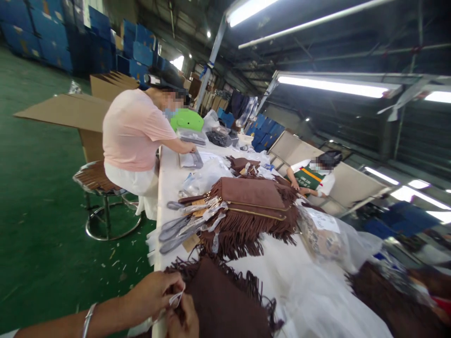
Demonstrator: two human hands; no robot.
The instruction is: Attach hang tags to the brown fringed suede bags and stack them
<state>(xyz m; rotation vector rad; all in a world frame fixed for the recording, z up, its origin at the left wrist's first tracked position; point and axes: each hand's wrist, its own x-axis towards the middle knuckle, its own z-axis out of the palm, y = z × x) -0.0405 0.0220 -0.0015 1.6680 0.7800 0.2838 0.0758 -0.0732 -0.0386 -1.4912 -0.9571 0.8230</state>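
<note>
White desk (168, 182): tagged, fringed pouches (252, 193) stacked mid-desk — seemingly done. Left hand (155, 295) and right hand (185, 320), grip narrow, pinch white string (176, 297) beside brown fringed piece (223, 300) at left edge — seemingly unfinished.

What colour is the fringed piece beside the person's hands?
Dark brown; the fringed piece shows best in the head view.

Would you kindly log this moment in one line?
left hand: pinching white strip | right hand: at strip | nearby: brown fringed piece on white table
</note>
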